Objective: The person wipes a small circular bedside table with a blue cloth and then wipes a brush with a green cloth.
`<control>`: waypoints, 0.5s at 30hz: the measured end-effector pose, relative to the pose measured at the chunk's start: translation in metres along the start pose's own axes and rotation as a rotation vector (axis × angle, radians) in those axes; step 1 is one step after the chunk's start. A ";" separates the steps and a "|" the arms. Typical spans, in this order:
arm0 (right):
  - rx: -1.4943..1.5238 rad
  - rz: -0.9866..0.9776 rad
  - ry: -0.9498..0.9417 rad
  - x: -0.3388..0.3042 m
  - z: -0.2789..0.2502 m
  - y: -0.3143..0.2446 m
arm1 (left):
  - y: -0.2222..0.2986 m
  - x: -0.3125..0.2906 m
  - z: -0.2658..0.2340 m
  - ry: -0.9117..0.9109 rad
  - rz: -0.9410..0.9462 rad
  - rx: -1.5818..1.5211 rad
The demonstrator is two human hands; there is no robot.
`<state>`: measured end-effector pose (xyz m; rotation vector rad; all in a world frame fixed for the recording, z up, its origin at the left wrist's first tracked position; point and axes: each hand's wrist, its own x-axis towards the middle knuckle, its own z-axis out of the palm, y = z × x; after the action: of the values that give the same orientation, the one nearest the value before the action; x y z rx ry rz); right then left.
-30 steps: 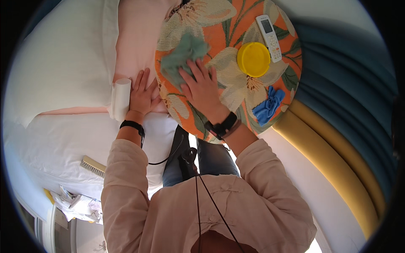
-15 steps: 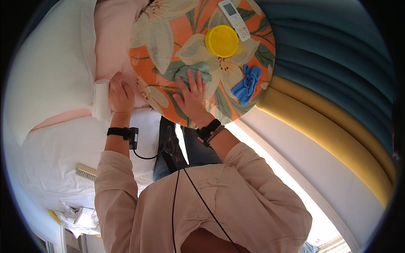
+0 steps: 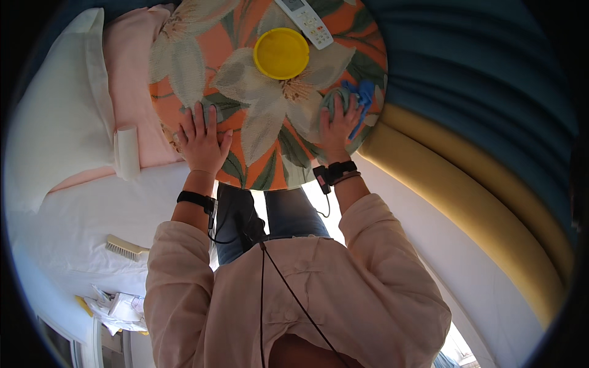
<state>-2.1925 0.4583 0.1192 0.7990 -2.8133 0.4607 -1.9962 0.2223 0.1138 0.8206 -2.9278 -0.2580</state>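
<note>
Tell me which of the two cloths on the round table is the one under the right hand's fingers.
The grey-green cloth, bunched beneath the right hand. The blue cloth shows at its right side.

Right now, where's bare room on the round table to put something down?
Bare on the round table: the near middle, between the left hand and right hand, below the yellow dish; also the upper left, left of the dish. Crowded: right edge, green cloth under the right hand against the blue cloth; top, remote beside the dish.
</note>
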 end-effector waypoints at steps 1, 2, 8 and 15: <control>0.057 -0.041 0.023 -0.002 0.008 -0.015 | 0.000 -0.005 0.003 0.008 -0.024 0.004; 0.108 -0.114 -0.121 -0.010 0.006 -0.036 | 0.000 -0.010 0.007 -0.006 -0.083 0.004; 0.169 -0.584 -0.475 -0.028 -0.014 -0.028 | 0.044 0.011 0.016 -0.034 -0.394 0.083; -0.019 0.046 -0.096 0.158 0.027 0.055 | 0.047 0.014 0.018 -0.003 -0.398 0.078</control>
<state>-2.3571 0.4171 0.1210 0.7732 -2.9250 0.4122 -2.0348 0.2573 0.1053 1.4136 -2.7656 -0.1706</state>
